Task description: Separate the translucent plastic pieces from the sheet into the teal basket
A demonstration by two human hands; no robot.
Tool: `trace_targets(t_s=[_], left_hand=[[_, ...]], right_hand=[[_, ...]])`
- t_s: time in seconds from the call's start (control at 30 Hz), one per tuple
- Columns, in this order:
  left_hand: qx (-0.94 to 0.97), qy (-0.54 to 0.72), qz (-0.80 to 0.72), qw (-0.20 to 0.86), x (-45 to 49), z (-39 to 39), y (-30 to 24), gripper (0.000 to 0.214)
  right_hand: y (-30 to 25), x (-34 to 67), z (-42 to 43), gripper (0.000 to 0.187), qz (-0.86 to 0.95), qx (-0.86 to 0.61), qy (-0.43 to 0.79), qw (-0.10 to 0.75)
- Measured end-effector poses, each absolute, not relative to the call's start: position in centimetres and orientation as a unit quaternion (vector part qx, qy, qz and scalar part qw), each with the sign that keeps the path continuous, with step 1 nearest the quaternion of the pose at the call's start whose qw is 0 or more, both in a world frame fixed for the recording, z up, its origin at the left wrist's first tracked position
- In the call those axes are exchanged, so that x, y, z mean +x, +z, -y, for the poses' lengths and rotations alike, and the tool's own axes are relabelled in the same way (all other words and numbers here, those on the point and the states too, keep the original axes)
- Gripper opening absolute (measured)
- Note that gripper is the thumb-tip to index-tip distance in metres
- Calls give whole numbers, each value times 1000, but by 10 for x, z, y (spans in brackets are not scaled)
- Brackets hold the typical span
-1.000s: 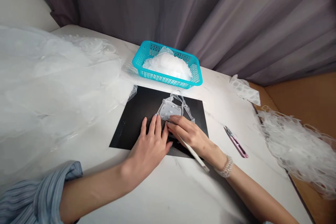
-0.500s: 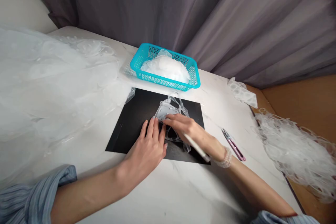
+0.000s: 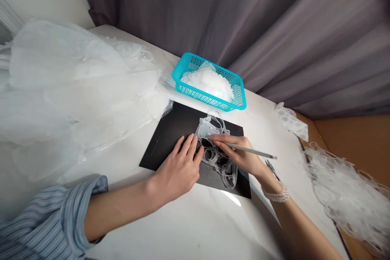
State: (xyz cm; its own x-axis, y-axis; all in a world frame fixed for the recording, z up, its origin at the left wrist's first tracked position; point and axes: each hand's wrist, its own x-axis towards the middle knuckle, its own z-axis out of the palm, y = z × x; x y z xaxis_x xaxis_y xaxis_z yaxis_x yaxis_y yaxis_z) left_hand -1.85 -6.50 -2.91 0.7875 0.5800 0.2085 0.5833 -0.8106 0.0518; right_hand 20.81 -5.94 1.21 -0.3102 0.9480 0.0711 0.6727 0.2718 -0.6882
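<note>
A clear, whitish plastic sheet piece with a rounded panel and looped strips (image 3: 208, 128) lies on a black mat (image 3: 166, 138). My left hand (image 3: 181, 166) rests flat on the mat, fingers stretched, fingertips touching the panel's near left edge. In my right hand (image 3: 240, 154) is a slim, pale, pen-like stick (image 3: 258, 153), pinched between thumb and fingers with its back end pointing right. The stick's working tip is hidden by my fingers, which sit at the panel's lower edge. More loops of the clear strips (image 3: 230, 172) spread below my right hand.
Behind the mat stands a turquoise basket (image 3: 210, 96) of white, translucent pieces. A big pile of translucent sheets (image 3: 91, 85) covers the left side. Thread snips (image 3: 271, 169) lie partly behind my right wrist. Tangled clear scraps (image 3: 350, 195) heap at right, near a crumpled white piece (image 3: 291, 121).
The whole view has shifted, so things appear further right. The stick has swung from pointing down toward me to nearly level, pointing right. My left hand stays flat by the panel.
</note>
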Motion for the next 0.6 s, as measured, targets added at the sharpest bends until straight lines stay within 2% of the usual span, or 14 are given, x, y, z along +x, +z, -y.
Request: trace_targets(t_s=[0.33,0.6], left_hand=[[-937,-113,328,-31,-22,66,-24,48],[-934,-118,336,-33,-24,68,-28,45]], right_hand=[[15,205,61,27,782,-522,261,216],[24,211,66,26,729,-540,346,237]])
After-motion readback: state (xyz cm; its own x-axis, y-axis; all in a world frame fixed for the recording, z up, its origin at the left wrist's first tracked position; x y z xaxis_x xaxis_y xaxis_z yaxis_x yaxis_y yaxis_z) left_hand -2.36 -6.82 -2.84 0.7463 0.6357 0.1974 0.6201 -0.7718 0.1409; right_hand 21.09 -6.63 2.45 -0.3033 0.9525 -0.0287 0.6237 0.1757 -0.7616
